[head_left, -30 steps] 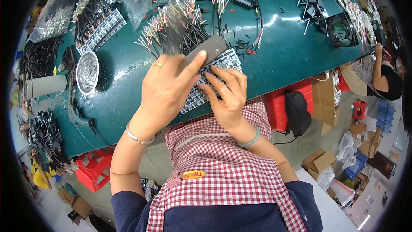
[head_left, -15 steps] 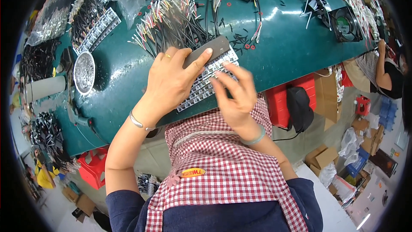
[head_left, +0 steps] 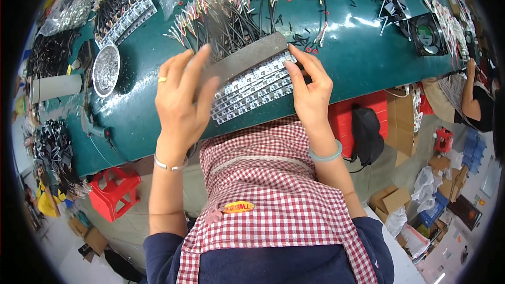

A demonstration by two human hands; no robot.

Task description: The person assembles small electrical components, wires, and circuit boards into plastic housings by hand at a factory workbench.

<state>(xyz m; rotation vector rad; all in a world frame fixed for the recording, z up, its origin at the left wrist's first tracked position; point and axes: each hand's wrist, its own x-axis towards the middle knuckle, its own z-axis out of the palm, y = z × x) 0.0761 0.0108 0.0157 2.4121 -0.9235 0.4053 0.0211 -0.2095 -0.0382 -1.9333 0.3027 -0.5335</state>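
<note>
Several white strips of small circuit boards [head_left: 252, 96] lie side by side near the table's front edge. Across their far side rests a long dark grey bar [head_left: 250, 57]. Behind the bar, black cables [head_left: 223, 18] with bare red, white and yellow wire ends fan away from me. My left hand [head_left: 181, 94] is raised by the bar's left end, fingers spread and slightly blurred, holding nothing. At the right end of the strips, my right hand [head_left: 314, 87] has thumb and index finger on either side of the far strip's end, its index fingertip beside the bar.
A white bowl [head_left: 106, 71] of shiny bits stands left, near a hot glue gun [head_left: 98, 129]. More cabled strips [head_left: 126, 21] lie behind it. A black fan [head_left: 427, 34] sits at the right, with loose wires and red rings around. Another person [head_left: 476, 94] sits far right.
My left hand has lifted off the bar and moved left, fingers spreading. My right hand has moved from above the strips to their right end.
</note>
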